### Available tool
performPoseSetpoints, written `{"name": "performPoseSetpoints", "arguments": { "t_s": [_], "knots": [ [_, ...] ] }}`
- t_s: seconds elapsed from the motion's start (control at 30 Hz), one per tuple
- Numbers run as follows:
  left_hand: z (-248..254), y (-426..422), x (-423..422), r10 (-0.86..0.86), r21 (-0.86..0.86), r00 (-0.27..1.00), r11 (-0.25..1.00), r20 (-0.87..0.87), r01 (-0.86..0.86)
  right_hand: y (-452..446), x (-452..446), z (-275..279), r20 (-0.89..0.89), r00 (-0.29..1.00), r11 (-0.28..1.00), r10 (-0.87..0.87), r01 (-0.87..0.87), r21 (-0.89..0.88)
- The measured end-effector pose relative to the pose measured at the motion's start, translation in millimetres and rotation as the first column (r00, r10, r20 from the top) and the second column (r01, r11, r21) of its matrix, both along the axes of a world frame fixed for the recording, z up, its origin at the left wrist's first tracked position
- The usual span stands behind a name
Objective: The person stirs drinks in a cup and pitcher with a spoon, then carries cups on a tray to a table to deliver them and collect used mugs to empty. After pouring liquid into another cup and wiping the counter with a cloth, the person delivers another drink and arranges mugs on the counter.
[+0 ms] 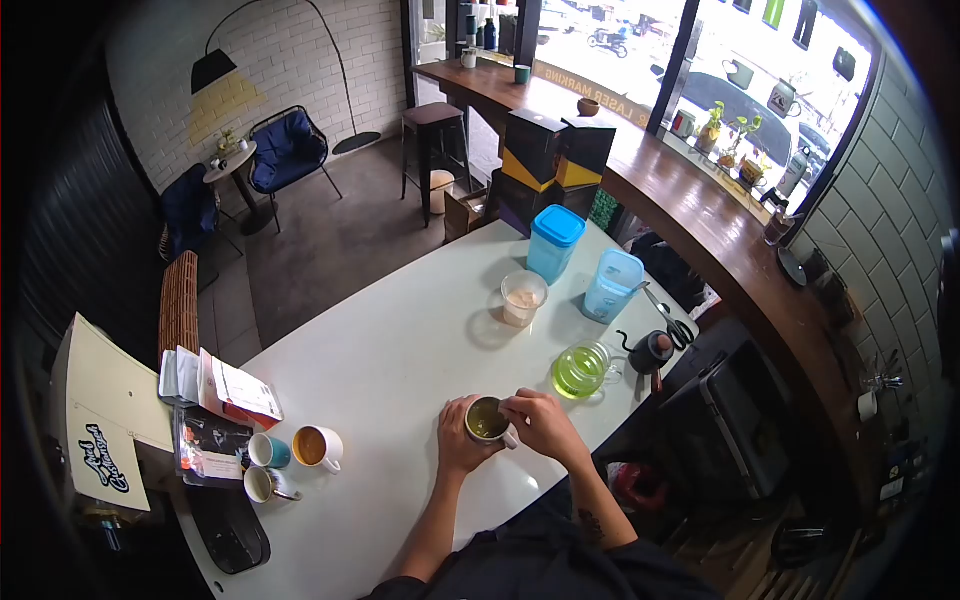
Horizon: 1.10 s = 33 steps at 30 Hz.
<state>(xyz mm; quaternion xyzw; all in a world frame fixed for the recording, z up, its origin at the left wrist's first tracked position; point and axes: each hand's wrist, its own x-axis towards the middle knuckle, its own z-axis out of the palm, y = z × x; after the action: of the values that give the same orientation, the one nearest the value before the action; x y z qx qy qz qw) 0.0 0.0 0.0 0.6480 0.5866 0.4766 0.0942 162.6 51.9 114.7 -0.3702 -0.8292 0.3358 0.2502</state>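
A mug (487, 421) with greenish liquid in it stands near the front of the white table (370, 375). My left hand (461, 438) is wrapped around its left side. Over the mug's right rim is my right hand (543, 424), its fingers pinched together; what they hold, if anything, is too small to make out. The mug's handle points to the lower right, below my right hand. Just beyond, to the right, sits a glass jug (579, 373) of bright green liquid. A clear plastic tub (521, 300) with pale powder is farther back.
Two blue containers (556, 243), a small black kettle (651, 350) and scissors (681, 330) stand toward the back right. At left are a mug of brown drink (316, 447), a teal cup (267, 451), a cup holding a brush (260, 485) and paper packets (235, 388).
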Motion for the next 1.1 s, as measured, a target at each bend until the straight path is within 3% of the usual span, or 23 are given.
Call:
{"name": "performPoseSetpoints", "arguments": {
  "t_s": [0.1,0.2,0.27,0.4,0.57,0.8,1.1],
  "knots": [
    [4.0,-0.2,8.4,0.002,-0.029,1.000,1.000,0.021,-0.001,-1.8,1.0,3.2,-0.028,0.994,0.995,-0.103,0.103,0.014],
    [3.8,-0.6,6.5,0.014,-0.035,1.000,0.999,0.014,-0.013,-3.0,-3.5,0.3,-0.095,0.993,0.997,-0.076,0.076,-0.008],
    [3.0,-1.3,4.8,0.027,-0.028,1.000,0.999,-0.011,-0.027,-2.7,-4.5,-3.0,-0.031,0.999,1.000,0.014,-0.015,-0.022],
    [5.9,0.2,4.0,0.021,-0.013,0.999,1.000,-0.033,-0.021,-0.6,-1.1,-1.5,-0.009,0.999,0.999,0.036,-0.036,0.010],
    [8.1,-0.7,2.4,0.024,-0.037,0.999,0.999,-0.027,-0.025,-0.5,-4.0,1.4,-0.079,0.990,0.992,-0.113,0.117,0.051],
    [4.1,-0.3,1.7,0.027,-0.019,0.999,0.999,-0.022,-0.028,-2.2,-7.1,-4.4,-0.055,0.998,0.999,-0.024,0.022,-0.026],
    [1.5,0.1,2.1,0.038,-0.035,0.999,0.999,-0.028,-0.039,1.7,-5.0,-6.6,-0.054,0.987,0.987,-0.153,0.156,0.048]
  ]
}}
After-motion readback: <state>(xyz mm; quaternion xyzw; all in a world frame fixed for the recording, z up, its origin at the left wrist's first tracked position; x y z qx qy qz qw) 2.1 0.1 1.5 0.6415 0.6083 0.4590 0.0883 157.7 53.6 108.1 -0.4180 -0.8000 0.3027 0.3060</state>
